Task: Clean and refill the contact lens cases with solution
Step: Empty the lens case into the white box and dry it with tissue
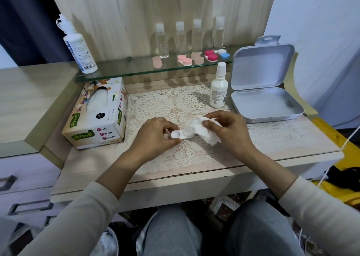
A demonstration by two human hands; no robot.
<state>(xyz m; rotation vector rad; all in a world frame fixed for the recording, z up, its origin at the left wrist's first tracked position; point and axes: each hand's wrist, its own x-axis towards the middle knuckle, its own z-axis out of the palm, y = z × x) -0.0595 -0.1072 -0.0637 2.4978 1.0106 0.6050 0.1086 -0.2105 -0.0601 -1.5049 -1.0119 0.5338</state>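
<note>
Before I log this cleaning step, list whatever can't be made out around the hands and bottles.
1. Head view: right end of the lens case, covered by the tissue that the right hand holds.
2. Head view: its left edge, behind fingers of the left hand.
3. Head view: small bottle label, print too small.

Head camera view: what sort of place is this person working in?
Probably a home dressing table or vanity nook: a pale wooden desk with drawers, a narrow glass shelf holding clear plastic bottles and coloured lens cases, and a cream lace mat beside a cardboard tissue box.
</note>
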